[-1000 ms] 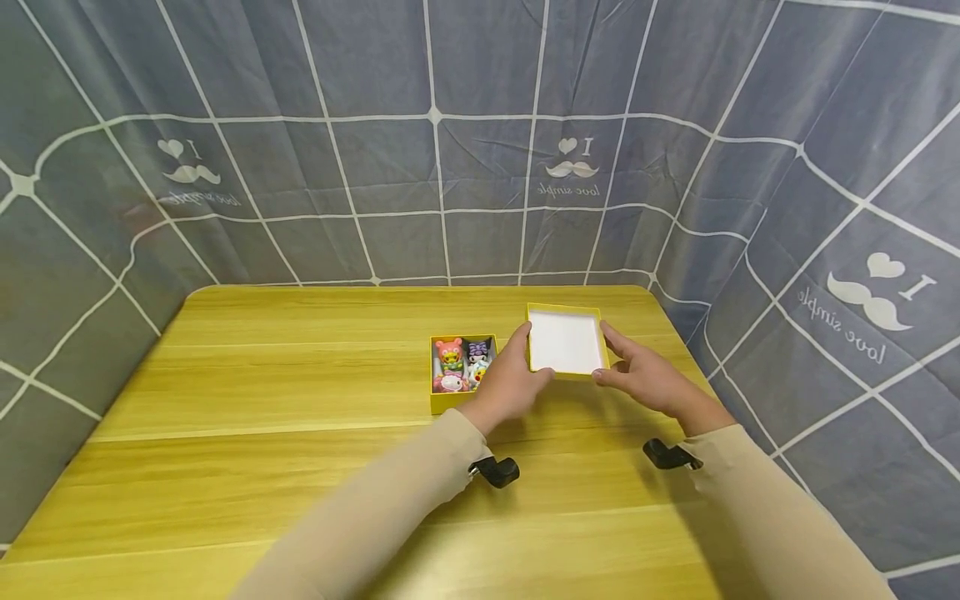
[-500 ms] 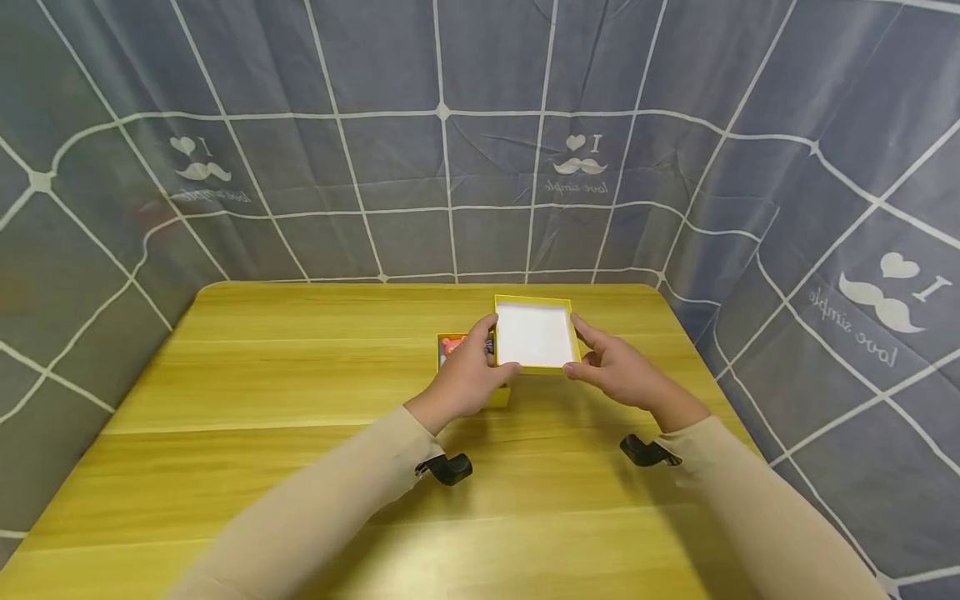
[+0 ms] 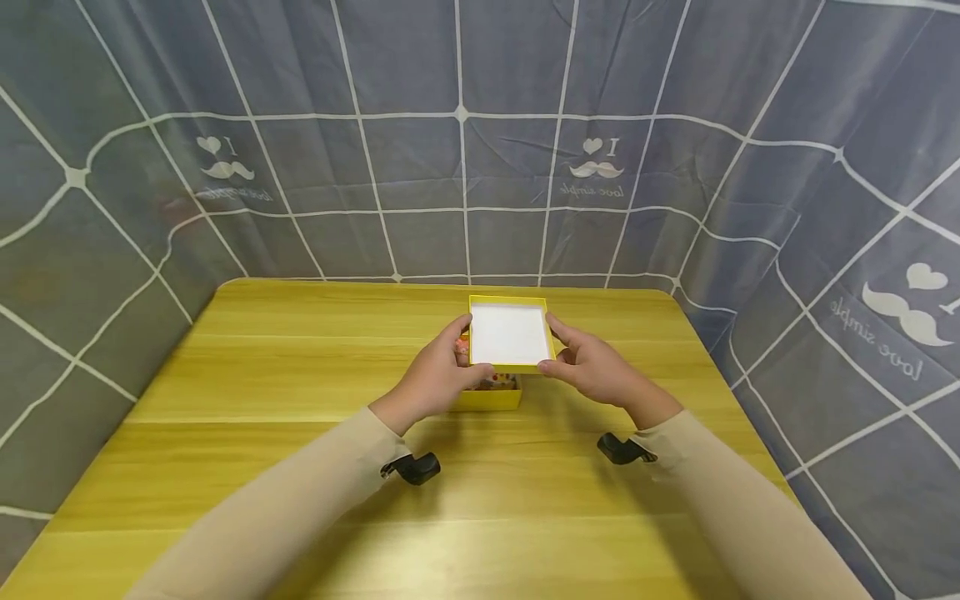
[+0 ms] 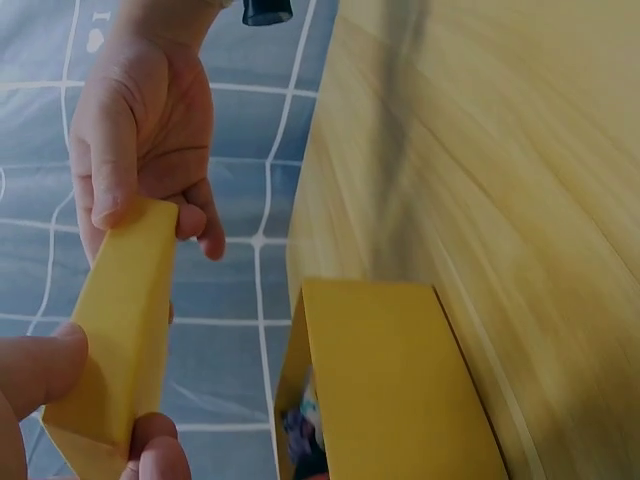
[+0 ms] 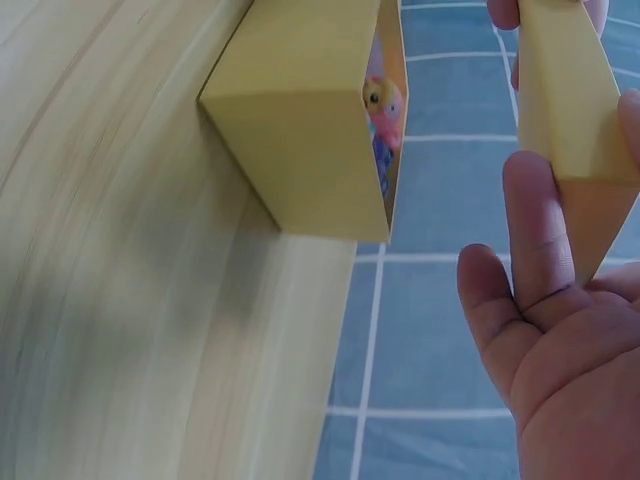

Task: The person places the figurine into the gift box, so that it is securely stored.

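Note:
Between both hands is a square yellow box lid [image 3: 510,333], its white inside facing the head camera. My left hand [image 3: 435,371] pinches its left side, thumb at the near corner. On the opposite side my right hand [image 3: 600,367] grips the right edge between thumb and fingers. Below and partly behind the lid, a yellow box [image 3: 487,401] stands on the table, its top uncovered. Small colourful figurines [image 3: 502,382] sit inside it, mostly hidden by the lid in the head view. In the right wrist view a gap shows between the lid [image 5: 575,110] and the box [image 5: 310,150].
The wood-grain table [image 3: 300,367] extends to both sides and toward the person. A grey-blue checked curtain [image 3: 405,167] hangs around its back and sides. Black wrist mounts [image 3: 416,468] stick out from under both beige sleeves [image 3: 300,508].
Both hands have carried the lid leftward, from the right of the box to over it. The figurines, plainly visible before, are now largely covered from the head view, which has turned slightly.

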{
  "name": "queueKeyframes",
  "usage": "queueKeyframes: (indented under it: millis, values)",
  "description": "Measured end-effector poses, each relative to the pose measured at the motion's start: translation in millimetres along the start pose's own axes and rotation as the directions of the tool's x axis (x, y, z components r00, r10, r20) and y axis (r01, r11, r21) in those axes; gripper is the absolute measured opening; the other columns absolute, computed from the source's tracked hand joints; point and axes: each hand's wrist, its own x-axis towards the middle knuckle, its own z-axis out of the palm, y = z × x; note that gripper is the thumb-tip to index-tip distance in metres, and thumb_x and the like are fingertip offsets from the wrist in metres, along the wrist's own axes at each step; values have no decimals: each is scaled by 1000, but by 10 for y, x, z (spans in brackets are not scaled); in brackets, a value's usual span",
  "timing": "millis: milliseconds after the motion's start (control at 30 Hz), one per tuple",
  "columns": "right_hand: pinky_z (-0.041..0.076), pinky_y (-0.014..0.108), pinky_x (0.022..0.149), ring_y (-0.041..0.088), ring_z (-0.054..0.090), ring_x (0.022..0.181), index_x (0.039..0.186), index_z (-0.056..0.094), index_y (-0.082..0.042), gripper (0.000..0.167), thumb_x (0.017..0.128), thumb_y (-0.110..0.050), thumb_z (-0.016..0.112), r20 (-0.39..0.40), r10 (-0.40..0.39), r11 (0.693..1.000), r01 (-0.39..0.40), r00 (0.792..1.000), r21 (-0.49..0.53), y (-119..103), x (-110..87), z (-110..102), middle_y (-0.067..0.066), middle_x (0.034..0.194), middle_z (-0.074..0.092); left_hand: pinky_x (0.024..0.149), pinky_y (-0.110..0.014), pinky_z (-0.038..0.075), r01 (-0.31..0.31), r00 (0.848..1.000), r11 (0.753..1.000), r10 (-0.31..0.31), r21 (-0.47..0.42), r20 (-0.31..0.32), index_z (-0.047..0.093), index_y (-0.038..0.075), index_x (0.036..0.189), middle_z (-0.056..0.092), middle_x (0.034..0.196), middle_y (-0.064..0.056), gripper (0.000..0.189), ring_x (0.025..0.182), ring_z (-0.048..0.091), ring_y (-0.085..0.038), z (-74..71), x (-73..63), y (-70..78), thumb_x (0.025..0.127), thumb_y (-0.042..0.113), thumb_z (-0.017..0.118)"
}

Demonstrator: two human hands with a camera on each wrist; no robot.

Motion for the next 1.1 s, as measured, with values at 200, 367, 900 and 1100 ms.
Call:
queueKeyframes:
  millis: [200, 367, 900, 1100]
  values:
    - [43, 31, 56, 21, 51, 66, 170, 13, -10, 89, 104, -27, 69, -5, -30, 999, 30, 1000, 13, -61, 87, 95, 13, 174, 27, 62, -29, 46, 24, 999, 1000, -23, 13, -24, 22, 20, 170, 66, 118, -12, 93, 88, 60, -19, -138, -43, -65, 96, 27, 80]
    - [44, 31, 58, 19, 50, 66, 170, 15, -11, 87, 104, -27, 70, -10, -39, 999, 39, 999, 38, -86, 145, 160, 18, 132, 68, 64, -30, 47, 10, 999, 999, -8, 46, -49, 25, 20, 169, 54, 151, -4, 91, 90, 59, -22, -220, -83, -115, 97, 33, 79]
    - [48, 28, 69, 30, 65, 99, 168, 21, -8, 85, 101, -13, 73, -30, -35, 993, 39, 999, 108, -167, 223, 274, 16, 158, 52, 55, -24, 38, -5, 996, 999, 9, 45, -88, 32, 20, 167, 65, 126, -6, 82, 85, 54, -21, -313, -126, -218, 99, 34, 76]
    - [49, 28, 70, 30, 67, 107, 167, 24, -9, 82, 101, -14, 72, -61, -26, 996, 31, 998, 79, -159, 230, 296, 17, 136, 69, 56, -25, 38, -20, 995, 999, 24, 41, -97, 33, 19, 167, 66, 100, -7, 81, 79, 52, -20, -324, -106, -236, 100, 33, 75]
